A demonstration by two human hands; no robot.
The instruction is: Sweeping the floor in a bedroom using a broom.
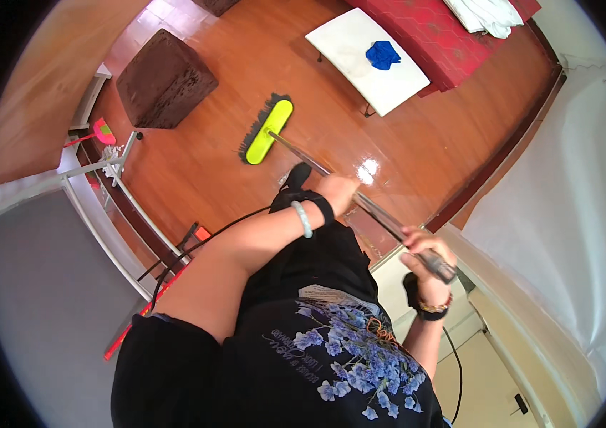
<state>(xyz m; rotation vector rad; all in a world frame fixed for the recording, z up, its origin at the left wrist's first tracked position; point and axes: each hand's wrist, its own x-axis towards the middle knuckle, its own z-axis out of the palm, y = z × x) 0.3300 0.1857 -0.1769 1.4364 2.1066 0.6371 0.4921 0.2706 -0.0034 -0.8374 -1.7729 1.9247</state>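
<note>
A broom with a lime-green head [268, 133] and dark grey bristles lies against the wooden floor in front of me. Its metal pole [381, 214] slants from the head down to the right, toward my body. My left hand [336, 195], with a pale bangle and a black strap at the wrist, is closed around the middle of the pole. Farther up, near the grey end cap, my right hand [428, 257] wraps round the pole, its fingers slightly blurred.
Ahead to the left stands a brown padded cube stool [164, 78]. A white low table [367, 60] carries a blue cloth [383, 55], beside a red bed base [431, 43]. At left are a white metal frame [107, 239] and a pink dustpan [104, 132]. White sheeting [559, 192] hangs at right.
</note>
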